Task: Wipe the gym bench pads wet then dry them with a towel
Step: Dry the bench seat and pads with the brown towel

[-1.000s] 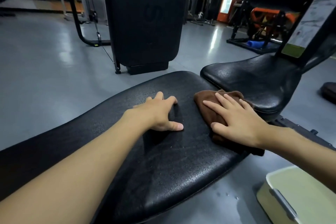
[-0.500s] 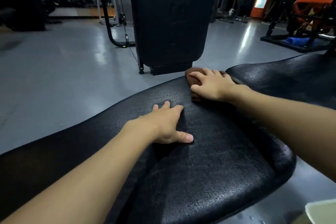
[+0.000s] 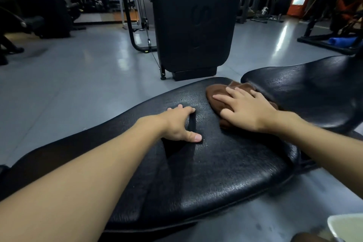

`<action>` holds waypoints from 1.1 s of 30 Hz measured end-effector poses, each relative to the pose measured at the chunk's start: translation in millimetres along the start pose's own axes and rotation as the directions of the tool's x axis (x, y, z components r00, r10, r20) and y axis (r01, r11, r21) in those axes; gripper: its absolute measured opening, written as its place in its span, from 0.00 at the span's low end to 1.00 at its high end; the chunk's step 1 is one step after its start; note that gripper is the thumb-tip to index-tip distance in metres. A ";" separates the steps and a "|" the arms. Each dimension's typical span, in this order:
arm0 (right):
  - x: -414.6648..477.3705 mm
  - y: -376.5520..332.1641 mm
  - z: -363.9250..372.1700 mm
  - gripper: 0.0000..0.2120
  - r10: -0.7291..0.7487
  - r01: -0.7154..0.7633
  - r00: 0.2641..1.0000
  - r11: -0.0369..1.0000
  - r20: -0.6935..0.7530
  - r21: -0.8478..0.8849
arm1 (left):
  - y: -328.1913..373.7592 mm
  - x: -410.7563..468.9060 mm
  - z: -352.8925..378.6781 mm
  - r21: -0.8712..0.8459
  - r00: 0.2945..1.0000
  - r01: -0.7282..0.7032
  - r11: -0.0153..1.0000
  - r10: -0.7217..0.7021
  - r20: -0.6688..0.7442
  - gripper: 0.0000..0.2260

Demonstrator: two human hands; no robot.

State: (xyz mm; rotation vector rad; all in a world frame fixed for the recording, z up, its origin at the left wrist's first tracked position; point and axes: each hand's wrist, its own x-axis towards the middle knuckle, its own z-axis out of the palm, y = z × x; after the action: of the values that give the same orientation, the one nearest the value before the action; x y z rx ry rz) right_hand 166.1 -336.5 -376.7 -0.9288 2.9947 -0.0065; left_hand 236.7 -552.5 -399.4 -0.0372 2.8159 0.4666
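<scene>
— Grey gym floor [image 3: 82,76] spreads out beyond us, with a tall black machine [image 3: 196,25] standing behind the long bench pad [image 3: 206,173]. From the head view, what do we have?

— We have our right hand [image 3: 247,110] pressed flat on the brown cloth [image 3: 216,94], fingers spread, the grip released rather than clenched; the cloth is pinned under the palm, not pinched. It lies at the far end of the long pad, just beside the gap to the seat pad [image 3: 314,92].

— And our left hand [image 3: 178,124]?

— It rests on the bare pad, fingers arched, grip released, grasping nothing. We judge it is bracing us.

— How do we wipe well from here?

— We'd keep the palm flat and the pressure even, overlap the strokes, and work the cloth into the pad's edge and the gap, where grime likely gathers. We'd also shift the left hand, so its patch gets wiped.

— How does the pad look?

— Black, cracked and grainy, with a faint sheen and a few small bright specks that may be droplets. We cannot tell for sure whether the cloth is wet. A pale tub [image 3: 345,226] sits at the lower right corner, on the floor.
</scene>
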 end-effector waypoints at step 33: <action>127.8 -28.7 1.5 0.29 0.071 -0.071 0.997 0.997 0.034 0.004 | -19.0 -17.8 -2.5 0.032 1.000 -0.001 0.999 0.000 0.009 0.51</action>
State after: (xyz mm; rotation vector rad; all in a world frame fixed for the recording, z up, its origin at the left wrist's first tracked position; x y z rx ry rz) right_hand 77.1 -432.5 -378.7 -0.8134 2.9933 0.0021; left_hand 254.5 -571.7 -398.1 -0.0277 2.8138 0.4206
